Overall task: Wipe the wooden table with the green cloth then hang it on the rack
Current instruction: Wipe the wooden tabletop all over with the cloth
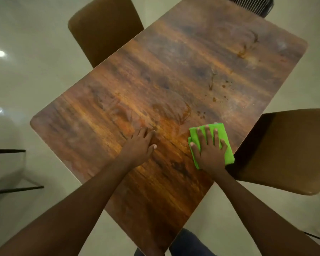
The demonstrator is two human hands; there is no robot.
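The wooden table (pixel 174 74) fills the middle of the head view, seen from its near corner. A folded green cloth (pixel 224 134) lies flat on it close to the right edge. My right hand (pixel 210 150) presses down on the cloth with fingers spread. My left hand (pixel 139 145) rests flat on the bare wood to the left of the cloth, fingers together, holding nothing. Brown smears and spots (pixel 212 85) mark the wood beyond the cloth, with more stains (pixel 246 48) near the far right corner. No rack is recognisable.
A brown chair (pixel 103 30) stands at the table's far left side and another brown chair (pixel 288 150) at the right, next to the cloth. A dark slatted object (pixel 251 4) sits beyond the far corner. A glass-and-metal piece (pixel 7 169) stands at left on the pale floor.
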